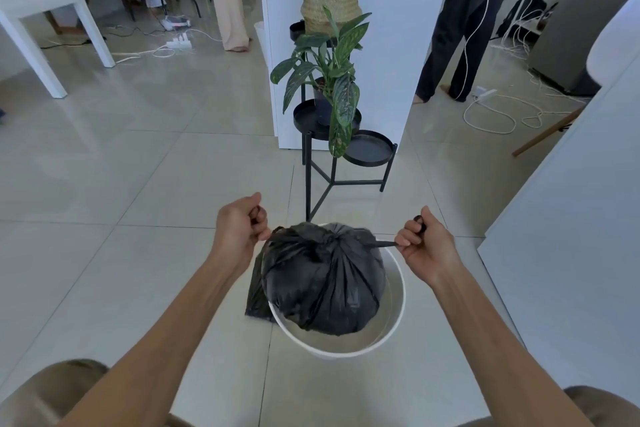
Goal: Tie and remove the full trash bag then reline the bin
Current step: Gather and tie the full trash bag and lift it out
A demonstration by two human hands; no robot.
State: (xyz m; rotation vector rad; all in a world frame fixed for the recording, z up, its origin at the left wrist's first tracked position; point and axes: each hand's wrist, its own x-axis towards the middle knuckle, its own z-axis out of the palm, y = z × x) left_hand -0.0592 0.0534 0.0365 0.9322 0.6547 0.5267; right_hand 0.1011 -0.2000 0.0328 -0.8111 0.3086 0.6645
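White bin (332, 352) stands on glossy tiles (138, 166) near plant stand (369, 149).

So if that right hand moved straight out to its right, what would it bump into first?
Probably the white panel. The right hand, gripping the bag's tie, has only bare floor between, though depth is unclear.

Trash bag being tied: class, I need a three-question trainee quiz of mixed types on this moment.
1. True or false: the black trash bag lies on the floor, outside the white bin.
2. What do the left hand and right hand each grip?
3. What stands just beyond the bin? A) black plant stand B) broom C) stool
Key: 1 false, it sits in the bin; 2 one twisted end of the bag's top, pulled outward; 3 A.
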